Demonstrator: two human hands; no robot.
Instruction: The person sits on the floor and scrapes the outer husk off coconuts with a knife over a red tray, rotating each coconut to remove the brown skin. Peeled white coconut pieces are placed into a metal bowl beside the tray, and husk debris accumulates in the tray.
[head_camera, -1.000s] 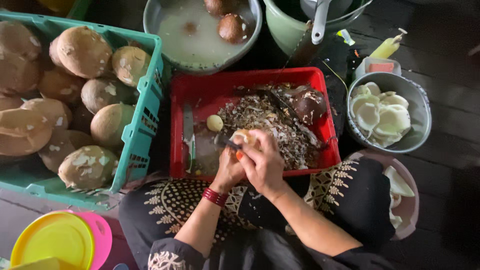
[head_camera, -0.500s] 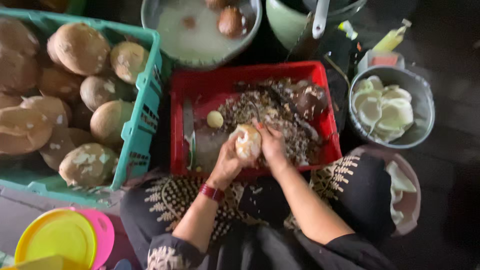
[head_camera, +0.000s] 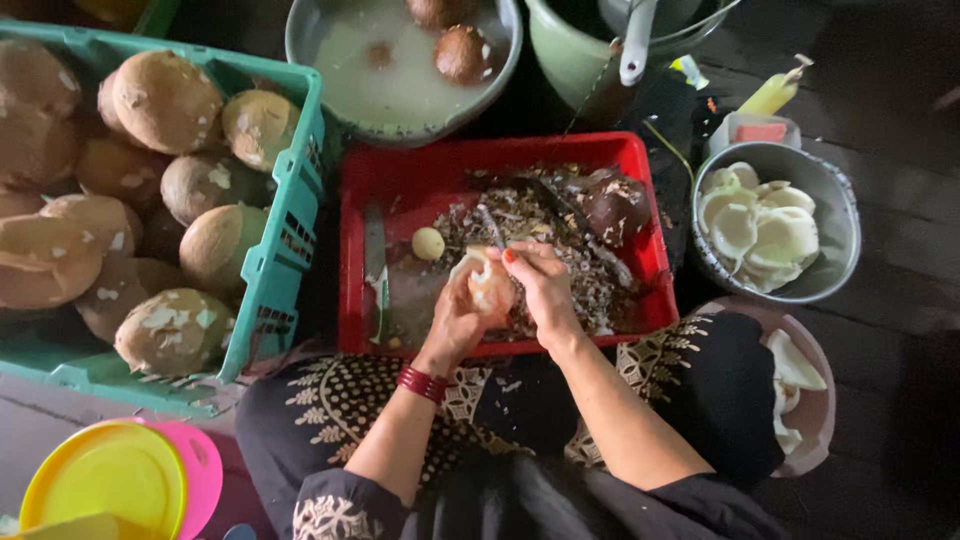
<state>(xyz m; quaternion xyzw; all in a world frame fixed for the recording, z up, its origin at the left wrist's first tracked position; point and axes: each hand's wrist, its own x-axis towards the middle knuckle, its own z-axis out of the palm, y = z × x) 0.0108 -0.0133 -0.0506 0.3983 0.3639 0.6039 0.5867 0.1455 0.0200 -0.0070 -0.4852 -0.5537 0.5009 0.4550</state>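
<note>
While the left hand cups a pale peeled coconut piece from below, the right hand grips it from the other side, both over the red tray of brown shavings. Just left of the left hand lies a knife; a metal bowl of white pieces sits well right of the right hand.

No packages, labels, signs or screens — none.

One head view looks steeply down, close over the lap, red tray at frame centre, green crate left.
</note>
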